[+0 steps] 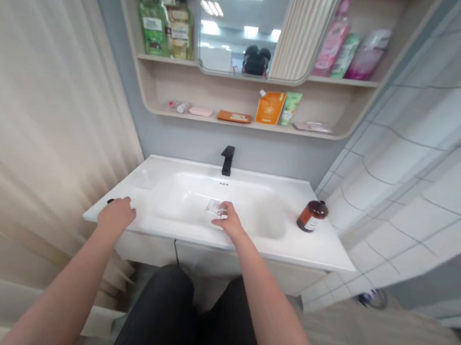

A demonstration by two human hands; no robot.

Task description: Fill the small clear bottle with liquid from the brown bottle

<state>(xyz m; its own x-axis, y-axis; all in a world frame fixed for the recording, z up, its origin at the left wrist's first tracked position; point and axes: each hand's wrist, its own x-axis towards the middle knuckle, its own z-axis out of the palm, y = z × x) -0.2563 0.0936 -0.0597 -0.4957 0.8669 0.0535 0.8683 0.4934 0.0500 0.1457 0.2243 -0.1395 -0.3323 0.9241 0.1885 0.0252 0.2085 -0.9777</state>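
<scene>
Over the white washbasin [261, 225], my right hand [228, 220] is closed around a small clear, glass-like object [214, 209]; its exact kind is too blurred to tell. The object is held above the basin's middle, in front of the black faucet [227, 161]. At the counter's left end, my left hand [117, 215] has its fingers curled down by the front edge. A small black tip [110, 200] shows beside its knuckles. Whatever lies under those fingers is hidden from me.
A brown pump-less bottle [312, 215] stands on the counter's right. Above, a shelf [176, 76] holds an orange pouch [270, 108], a green tube [290, 109], an orange packet [234, 117] and mouthwash bottles [154, 25] around a mirror [237, 31]. A curtain [46, 104] hangs left.
</scene>
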